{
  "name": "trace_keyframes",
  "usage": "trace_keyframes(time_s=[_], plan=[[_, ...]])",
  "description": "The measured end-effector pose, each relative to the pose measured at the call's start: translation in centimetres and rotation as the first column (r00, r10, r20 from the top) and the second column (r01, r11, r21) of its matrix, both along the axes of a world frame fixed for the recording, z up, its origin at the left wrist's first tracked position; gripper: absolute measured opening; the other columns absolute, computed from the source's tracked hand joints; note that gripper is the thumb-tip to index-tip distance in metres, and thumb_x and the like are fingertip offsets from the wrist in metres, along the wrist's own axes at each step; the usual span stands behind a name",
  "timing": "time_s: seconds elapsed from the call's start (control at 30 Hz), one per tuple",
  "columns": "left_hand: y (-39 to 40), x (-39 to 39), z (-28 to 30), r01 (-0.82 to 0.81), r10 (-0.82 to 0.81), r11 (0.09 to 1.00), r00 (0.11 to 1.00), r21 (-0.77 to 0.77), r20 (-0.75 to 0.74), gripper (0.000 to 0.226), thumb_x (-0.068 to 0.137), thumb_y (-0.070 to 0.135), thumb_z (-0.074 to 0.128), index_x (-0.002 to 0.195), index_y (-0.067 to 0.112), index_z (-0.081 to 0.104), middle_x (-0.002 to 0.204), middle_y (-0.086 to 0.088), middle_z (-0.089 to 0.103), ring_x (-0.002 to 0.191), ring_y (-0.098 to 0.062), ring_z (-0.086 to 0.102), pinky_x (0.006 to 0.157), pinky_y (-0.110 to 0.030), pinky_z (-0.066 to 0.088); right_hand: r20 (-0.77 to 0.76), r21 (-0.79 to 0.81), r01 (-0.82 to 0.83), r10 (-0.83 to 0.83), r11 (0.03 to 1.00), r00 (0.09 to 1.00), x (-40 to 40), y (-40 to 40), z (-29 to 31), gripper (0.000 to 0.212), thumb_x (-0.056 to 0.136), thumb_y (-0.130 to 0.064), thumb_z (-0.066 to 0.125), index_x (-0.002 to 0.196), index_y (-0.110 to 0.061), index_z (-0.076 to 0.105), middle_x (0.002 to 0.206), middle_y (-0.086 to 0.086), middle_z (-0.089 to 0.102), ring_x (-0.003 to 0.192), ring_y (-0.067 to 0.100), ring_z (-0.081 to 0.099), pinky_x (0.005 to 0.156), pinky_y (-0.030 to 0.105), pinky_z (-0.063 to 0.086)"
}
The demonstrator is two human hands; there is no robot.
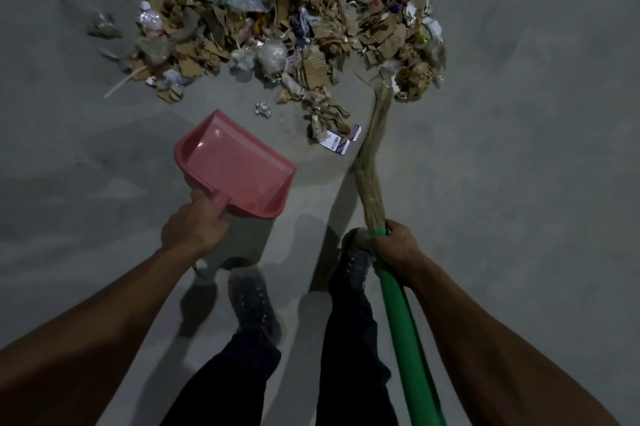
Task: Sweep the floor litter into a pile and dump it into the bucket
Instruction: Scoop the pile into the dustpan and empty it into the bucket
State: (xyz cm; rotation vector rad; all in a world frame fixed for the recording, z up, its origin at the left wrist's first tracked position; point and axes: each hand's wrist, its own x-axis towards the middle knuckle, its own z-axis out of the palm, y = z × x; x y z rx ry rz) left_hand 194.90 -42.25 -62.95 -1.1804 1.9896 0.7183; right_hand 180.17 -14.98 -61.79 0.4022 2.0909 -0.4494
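A big pile of litter [277, 17] lies on the grey floor ahead: torn cardboard, crumpled plastic, paper, foil. My left hand [192, 228] grips the handle of a pink dustpan [235, 166], held empty above the floor just short of the pile. My right hand [394, 245] grips a broom [372, 162] where its green handle meets the straw bristles. The bristle tips reach the pile's right near edge. No bucket is in view.
A small white and blue carton [341, 141] and a foil ball [263, 109] lie loose in front of the pile. My two shoes [252, 301] stand on bare concrete [536, 148] below the dustpan and broom. Stray scraps [104, 27] sit left of the pile.
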Motion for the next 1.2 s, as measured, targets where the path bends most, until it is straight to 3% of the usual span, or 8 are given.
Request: trace_keyframes(time_s=[0.1,0.23,0.33,0.4,0.53,0.73,0.97,1.2], plan=[[-0.1,0.7,-0.5,0.015,-0.015,1.0,1.0,-0.017,-0.004,0.046,0.091,0.033,0.055,0.122,0.005,0.036,0.113,-0.019,0.057,0.087,-0.038,0.063,0.073,-0.041,0.051,0.05,-0.087,-0.089,0.094,0.992,0.994,-0.3,-4.4,-1.0,0.045,0.081,-0.012,0.072,0.124,-0.009,0.057,0.1,0.012,0.063,0.079,0.028,0.065,0.062,0.03,0.054],[0.2,0.1,-0.3,0.036,-0.036,0.999,0.999,-0.005,-0.03,0.04,0.092,0.027,0.053,0.12,0.003,0.037,0.112,-0.019,0.055,0.091,-0.039,0.062,0.077,-0.042,0.052,-0.03,-0.225,-0.061,0.056,0.973,0.998,-2.7,-10.0,-0.8,0.037,0.082,-0.008,0.068,0.117,-0.007,0.055,0.097,0.017,0.062,0.07,0.033,0.067,0.053,0.037,0.06],[0.4,-1.2,0.6,0.009,-0.008,1.0,0.998,0.005,-0.07,0.048,0.091,0.026,0.052,0.129,0.001,0.037,0.123,-0.023,0.051,0.1,-0.04,0.059,0.081,-0.041,0.049,-0.153,-0.23,-0.133,0.099,0.964,0.983,-4.7,-11.2,1.9,0.034,0.078,-0.013,0.068,0.108,-0.014,0.053,0.097,0.016,0.063,0.08,0.036,0.069,0.068,0.048,0.061],[0.6,-2.4,1.7,0.001,0.0,1.0,0.996,0.014,-0.086,0.05,0.09,0.025,0.053,0.132,0.003,0.038,0.128,-0.024,0.049,0.106,-0.042,0.057,0.083,-0.042,0.047,-0.216,-0.229,-0.165,0.115,0.959,0.97,-5.9,-10.7,4.4,0.031,0.079,-0.013,0.067,0.105,-0.019,0.052,0.093,0.014,0.063,0.076,0.036,0.069,0.066,0.05,0.061],[0.7,-4.9,4.4,-0.17,0.175,0.984,0.973,0.048,-0.148,0.044,0.085,0.03,0.055,0.117,0.002,0.044,0.11,-0.024,0.061,0.093,-0.04,0.063,0.081,-0.042,0.053,-0.271,-0.202,-0.201,0.143,0.958,0.952,-8.1,-8.5,9.5,0.04,0.084,-0.011,0.063,0.12,-0.021,0.05,0.093,0.01,0.06,0.069,0.03,0.068,0.056,0.044,0.061],[1.3,-9.8,7.0,-0.214,0.236,0.971,0.92,0.106,-0.313,0.016,0.086,0.02,0.054,0.096,0.008,0.055,0.088,-0.017,0.064,0.078,-0.037,0.064,0.068,-0.037,0.051,-0.25,-0.182,-0.175,0.127,0.968,0.96,-13.9,-5.1,12.7,0.053,0.088,-0.008,0.062,0.136,-0.021,0.046,0.095,0.01,0.059,0.069,0.031,0.067,0.055,0.039,0.06],[2.3,-19.3,5.8,-0.312,0.358,0.934,0.827,0.176,-0.433,0.021,0.09,0.028,0.054,0.075,0.013,0.054,0.07,-0.01,0.06,0.068,-0.034,0.06,0.061,-0.034,0.045,-0.287,-0.077,-0.032,0.009,0.997,0.958,-25.4,-2.0,6.5,0.055,0.087,-0.009,0.063,0.138,-0.019,0.045,0.087,0.007,0.057,0.07,0.032,0.068,0.059,0.041,0.061],[4.1,-27.5,3.3,-0.321,0.362,0.932,0.805,0.167,-0.471,0.016,0.09,0.016,0.06,0.076,0.022,0.054,0.065,-0.004,0.057,0.057,-0.023,0.055,0.051,-0.028,0.036,-0.266,0.074,-0.031,0.05,0.997,0.963,-35.6,2.2,-2.0,0.049,0.086,-0.013,0.064,0.132,-0.016,0.046,0.107,0.016,0.061,0.075,0.034,0.069,0.067,0.05,0.061]])
